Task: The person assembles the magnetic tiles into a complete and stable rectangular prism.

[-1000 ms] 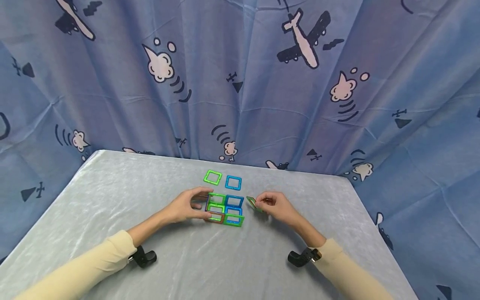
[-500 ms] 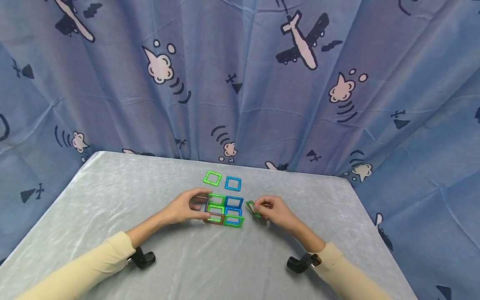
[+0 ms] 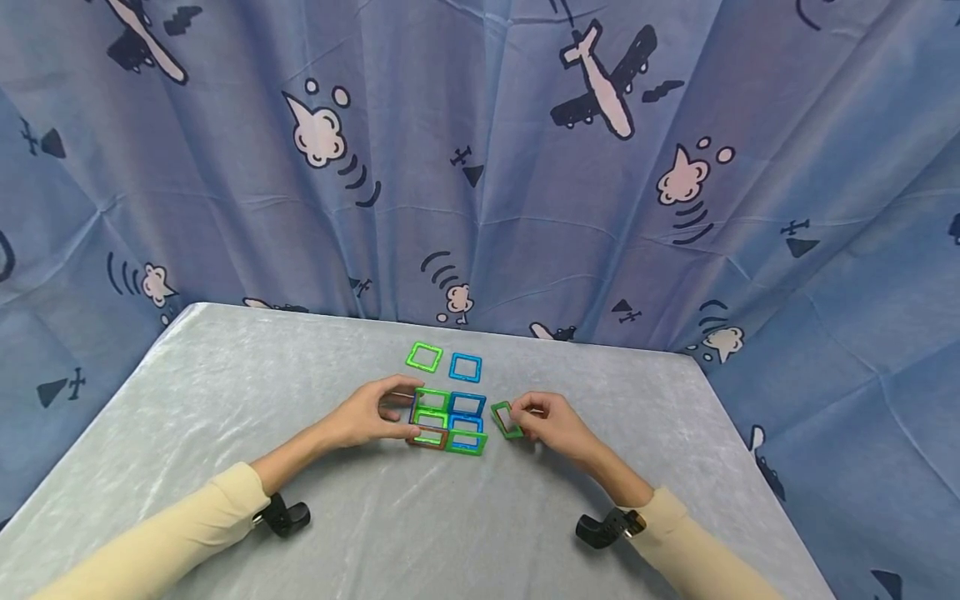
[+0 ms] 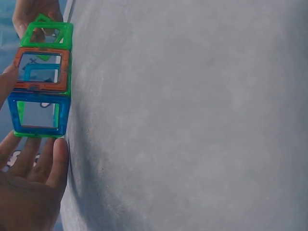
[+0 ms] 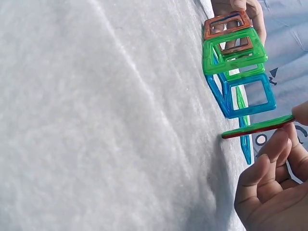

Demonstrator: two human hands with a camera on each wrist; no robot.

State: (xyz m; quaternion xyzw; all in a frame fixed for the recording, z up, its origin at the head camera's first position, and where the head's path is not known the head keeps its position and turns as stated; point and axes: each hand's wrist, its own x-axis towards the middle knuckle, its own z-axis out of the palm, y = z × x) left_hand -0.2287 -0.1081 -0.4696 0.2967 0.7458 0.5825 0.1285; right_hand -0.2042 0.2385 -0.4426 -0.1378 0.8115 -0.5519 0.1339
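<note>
A boxy structure of magnetic tiles (image 3: 448, 414), in green, blue and orange-red, stands on the table. My left hand (image 3: 367, 414) grips its left end, thumb on the orange tile (image 4: 42, 86) at the near side and fingers at the far side. Fingertips lie right at the blue end tile (image 4: 38, 131) in the left wrist view. To the right of the structure, my right hand (image 3: 553, 422) pinches a thin green-and-red pair of magnetic tiles (image 5: 257, 127), layered face to face and tilted. A small gap separates this pair from the structure's blue right end.
Behind the structure, a green square tile (image 3: 423, 368) and a blue square tile (image 3: 465, 380) lie flat on the table. A pale cloth (image 3: 420, 533) covers the tabletop. Along its back edge hangs a blue curtain (image 3: 525, 250) with printed airplanes.
My right hand has moved slightly nearer to me, and the pair of tiles in it has turned to show more of its face. My left hand stays in place on the structure.
</note>
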